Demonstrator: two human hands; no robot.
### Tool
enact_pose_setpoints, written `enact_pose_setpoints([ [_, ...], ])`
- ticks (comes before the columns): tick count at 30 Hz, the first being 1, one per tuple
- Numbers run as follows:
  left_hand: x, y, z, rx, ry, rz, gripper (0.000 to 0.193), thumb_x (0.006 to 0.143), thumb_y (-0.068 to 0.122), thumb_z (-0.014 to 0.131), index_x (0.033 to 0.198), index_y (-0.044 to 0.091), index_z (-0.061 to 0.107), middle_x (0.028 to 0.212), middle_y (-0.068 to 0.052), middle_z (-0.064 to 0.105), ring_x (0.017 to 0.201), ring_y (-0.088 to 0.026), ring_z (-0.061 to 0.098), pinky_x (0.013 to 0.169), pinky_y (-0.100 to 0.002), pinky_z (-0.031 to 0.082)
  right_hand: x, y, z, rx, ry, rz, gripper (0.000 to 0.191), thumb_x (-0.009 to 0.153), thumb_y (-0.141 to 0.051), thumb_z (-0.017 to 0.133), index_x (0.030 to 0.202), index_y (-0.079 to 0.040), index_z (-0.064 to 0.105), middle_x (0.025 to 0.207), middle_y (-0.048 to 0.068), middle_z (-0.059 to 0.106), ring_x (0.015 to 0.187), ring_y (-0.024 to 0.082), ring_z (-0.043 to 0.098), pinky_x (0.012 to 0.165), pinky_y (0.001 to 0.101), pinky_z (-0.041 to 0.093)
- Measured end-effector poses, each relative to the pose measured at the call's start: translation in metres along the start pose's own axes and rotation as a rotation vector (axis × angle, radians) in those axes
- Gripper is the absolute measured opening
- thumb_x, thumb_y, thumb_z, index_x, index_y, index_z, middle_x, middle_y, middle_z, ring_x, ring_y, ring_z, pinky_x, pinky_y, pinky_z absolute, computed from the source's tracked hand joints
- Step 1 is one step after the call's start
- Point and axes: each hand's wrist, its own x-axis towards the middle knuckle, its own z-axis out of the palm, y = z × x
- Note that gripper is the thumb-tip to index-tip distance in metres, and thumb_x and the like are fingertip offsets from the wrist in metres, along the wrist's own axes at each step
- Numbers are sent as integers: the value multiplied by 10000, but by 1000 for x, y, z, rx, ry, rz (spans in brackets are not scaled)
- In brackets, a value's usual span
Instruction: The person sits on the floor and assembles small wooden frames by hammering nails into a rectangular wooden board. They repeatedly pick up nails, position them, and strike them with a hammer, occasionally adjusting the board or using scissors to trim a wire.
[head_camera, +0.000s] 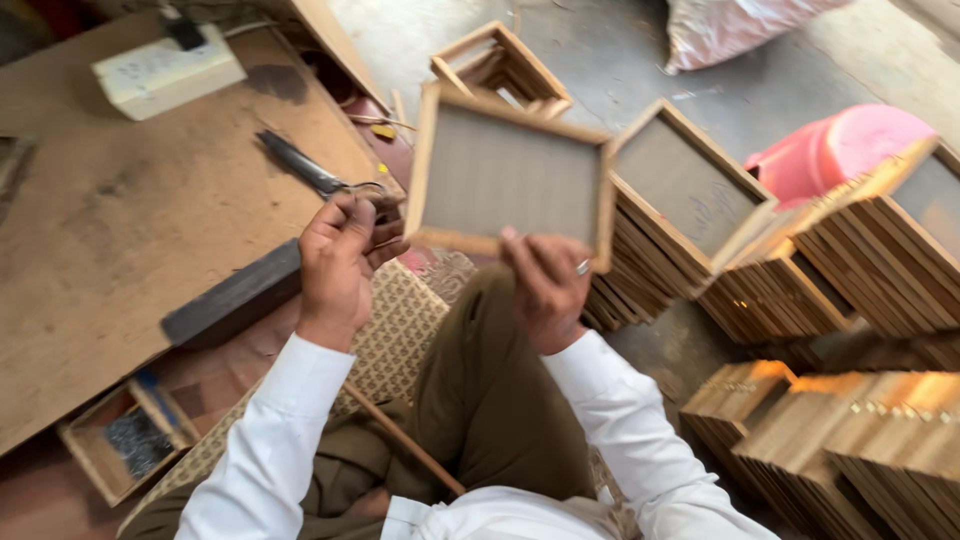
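Head view: your right hand (548, 285) pinches the lower edge of a square wood-framed slate with a grey panel (510, 178), thumb on the near face and fingers curled behind, so the panel is held up tilted toward you, above your lap and just off the corner of the low brown wooden work board (120, 220). Your left hand (340, 262) is closed, fingers folded around the handles of a dark metal plier-like tool (310, 170) that lies at the board's edge; you cannot tell whether the tool is lifted or resting. A dark rectangular block (235, 300) sits below that hand on the board edge. A small open wooden box of dark nails (125, 440) lies near your left knee, within reach. To your right, stacked rows of similar wood-framed slates (860, 270) stand on edge, sorted in piles; one more framed slate (685, 180) rests flat on top of a pile. A pink plastic stool (835, 145) stands beyond them.
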Motion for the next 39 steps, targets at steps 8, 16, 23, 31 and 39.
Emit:
enact_pose_setpoints([
  [8, -27, -28, -71, 317, 83, -98, 182, 1021, 72, 601, 1167, -32, 630, 1074, -114, 720, 886, -183, 722, 783, -311, 614, -10, 128, -48, -574, 27, 345, 171, 998, -141, 792, 1157, -80, 799, 1043, 57, 706, 998, 258, 592, 917, 407, 416],
  [16, -81, -37, -193, 464, 287, -178, 189, 1022, 71, 600, 1177, -26, 647, 1072, -124, 724, 913, -185, 713, 789, -305, 597, -30, 133, -47, -557, -108, 391, 279, 907, -142, 825, 1161, -37, 779, 1129, 139, 713, 1074, 322, 626, 985, 468, 416],
  [23, -117, -29, -275, 482, 541, -161, 157, 1030, 89, 621, 1137, -25, 627, 1054, -106, 715, 921, -199, 722, 770, -309, 600, -24, 117, 43, -21, -171, 503, 234, 934, -128, 793, 1145, -34, 762, 1165, 161, 711, 1058, 322, 708, 903, 387, 593],
  [31, -108, -51, -292, 414, 634, -163, 150, 1009, 97, 659, 1107, -16, 647, 988, -120, 731, 839, -172, 702, 712, -288, 577, 9, 161, 191, -208, -454, 480, 383, 891, -263, 807, 1189, -38, 724, 1367, 212, 577, 1182, 368, 581, 970, 461, 507],
  [39, -100, -57, -295, 414, 638, -147, 167, 975, 105, 683, 1072, -29, 662, 948, -111, 730, 814, -159, 713, 695, -279, 580, 9, 189, 232, -380, -558, 414, 148, 894, -241, 758, 898, -99, 800, 1202, 72, 690, 1220, 321, 534, 1010, 463, 402],
])
